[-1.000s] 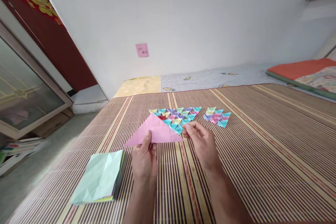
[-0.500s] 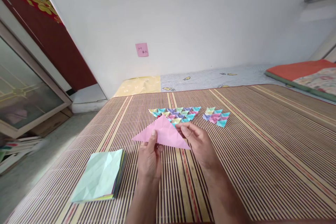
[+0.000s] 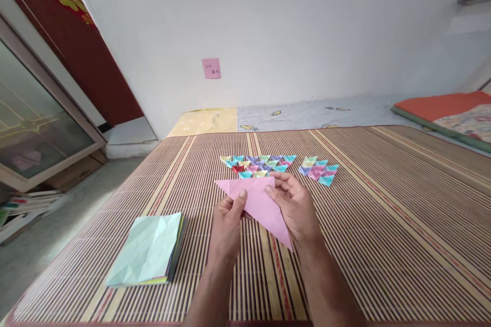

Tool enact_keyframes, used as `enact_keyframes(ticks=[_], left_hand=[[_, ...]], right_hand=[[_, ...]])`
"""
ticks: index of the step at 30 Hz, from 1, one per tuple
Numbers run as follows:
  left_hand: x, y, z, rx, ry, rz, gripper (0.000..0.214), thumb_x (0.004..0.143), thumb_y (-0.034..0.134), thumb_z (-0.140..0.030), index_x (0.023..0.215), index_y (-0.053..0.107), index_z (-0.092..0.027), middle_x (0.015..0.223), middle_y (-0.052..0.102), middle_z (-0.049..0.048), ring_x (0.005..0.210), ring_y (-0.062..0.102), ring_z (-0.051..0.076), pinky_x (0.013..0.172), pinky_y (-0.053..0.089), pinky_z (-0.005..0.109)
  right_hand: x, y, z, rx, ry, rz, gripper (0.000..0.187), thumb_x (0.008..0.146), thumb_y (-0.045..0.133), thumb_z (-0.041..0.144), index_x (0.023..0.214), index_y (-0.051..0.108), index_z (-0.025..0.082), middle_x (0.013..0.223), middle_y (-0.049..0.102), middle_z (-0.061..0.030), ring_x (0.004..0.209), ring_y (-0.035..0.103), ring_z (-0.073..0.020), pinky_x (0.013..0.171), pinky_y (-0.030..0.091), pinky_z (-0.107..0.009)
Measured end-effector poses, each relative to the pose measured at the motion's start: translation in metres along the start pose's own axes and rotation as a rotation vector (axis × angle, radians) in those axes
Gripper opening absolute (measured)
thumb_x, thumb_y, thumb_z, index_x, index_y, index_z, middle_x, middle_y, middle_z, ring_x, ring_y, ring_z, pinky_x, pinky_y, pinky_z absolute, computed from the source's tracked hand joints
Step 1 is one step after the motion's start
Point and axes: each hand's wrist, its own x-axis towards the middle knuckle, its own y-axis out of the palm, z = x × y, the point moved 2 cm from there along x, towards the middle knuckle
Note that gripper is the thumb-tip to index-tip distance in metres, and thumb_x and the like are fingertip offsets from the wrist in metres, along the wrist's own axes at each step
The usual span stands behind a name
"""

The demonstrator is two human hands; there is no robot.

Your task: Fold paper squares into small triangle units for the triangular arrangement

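A sheet of pink paper (image 3: 261, 199), folded into a triangle, is held up above the striped mat between both hands. My left hand (image 3: 229, 217) pinches its lower left edge, thumb on the front face and fingers behind. My right hand (image 3: 297, 207) grips it near the upper right corner, with the thumb on the front and the fingertips at the back. One pointed tip hangs down at the lower right, beside my right wrist. Behind the paper lie several small folded paper pieces (image 3: 264, 161) in rows, in many colours. A smaller group of folded pieces (image 3: 319, 170) sits to their right.
A stack of creased paper sheets (image 3: 148, 248), pale green on top, lies at left on the bamboo mat (image 3: 383, 245). A pink note (image 3: 211, 68) is stuck to the white wall. Folded orange and floral bedding (image 3: 452, 110) rests at the far right. A glass door (image 3: 38, 122) stands left.
The pink triangle has turned clockwise, so its long tip now points down to the right. My right hand has taken hold at its upper right corner. The view has shifted slightly.
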Motion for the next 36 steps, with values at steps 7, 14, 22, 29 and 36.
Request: enact_keyframes(ticks=[7, 14, 22, 29, 36], left_hand=[[0.000, 0.007, -0.004, -0.146, -0.109, -0.005, 0.031, 0.062, 0.098, -0.033, 0.073, 0.079, -0.011, 0.068, 0.077, 0.0052, 0.060, 0.068, 0.013, 0.053, 0.051, 0.019], [0.009, -0.013, -0.010, -0.205, -0.140, -0.113, 0.029, 0.064, 0.095, -0.026, 0.081, 0.079, -0.009, 0.077, 0.081, 0.0107, 0.078, 0.078, 0.024, 0.063, 0.063, 0.026], [0.006, -0.007, -0.014, -0.179, -0.033, -0.091, 0.034, 0.060, 0.098, -0.033, 0.079, 0.080, -0.012, 0.079, 0.081, 0.0065, 0.067, 0.073, 0.015, 0.054, 0.059, 0.018], [0.002, 0.001, -0.012, -0.179, 0.006, -0.078, 0.032, 0.059, 0.099, -0.036, 0.072, 0.080, -0.014, 0.074, 0.079, 0.0032, 0.066, 0.071, 0.014, 0.059, 0.060, 0.021], [0.004, 0.002, -0.008, -0.128, 0.014, -0.159, 0.037, 0.051, 0.102, -0.034, 0.072, 0.080, -0.013, 0.067, 0.075, 0.0015, 0.060, 0.065, 0.011, 0.054, 0.053, 0.018]], right_hand=[[-0.001, 0.000, 0.001, -0.136, -0.161, -0.022, 0.029, 0.087, 0.076, 0.030, 0.113, 0.069, 0.021, 0.105, 0.078, -0.0081, 0.097, 0.076, -0.0234, 0.088, 0.061, -0.039], [-0.003, -0.011, 0.013, -0.438, -0.299, 0.427, 0.038, 0.093, 0.061, 0.013, 0.120, 0.076, 0.035, 0.140, 0.063, -0.0034, 0.135, 0.058, -0.0240, 0.112, 0.047, -0.044], [-0.008, 0.006, 0.012, -0.385, -0.325, 0.372, 0.014, 0.096, 0.068, 0.026, 0.084, 0.074, 0.023, 0.109, 0.067, -0.0044, 0.108, 0.066, -0.0208, 0.096, 0.051, -0.034], [-0.007, 0.013, 0.002, -0.356, -0.204, 0.195, 0.020, 0.093, 0.067, 0.030, 0.077, 0.059, 0.020, 0.071, 0.057, 0.0024, 0.065, 0.057, -0.0142, 0.063, 0.045, -0.026], [-0.010, 0.017, 0.005, -0.356, -0.167, 0.183, 0.024, 0.088, 0.068, 0.032, 0.071, 0.057, 0.020, 0.064, 0.053, 0.0036, 0.057, 0.051, -0.0124, 0.055, 0.041, -0.024]])
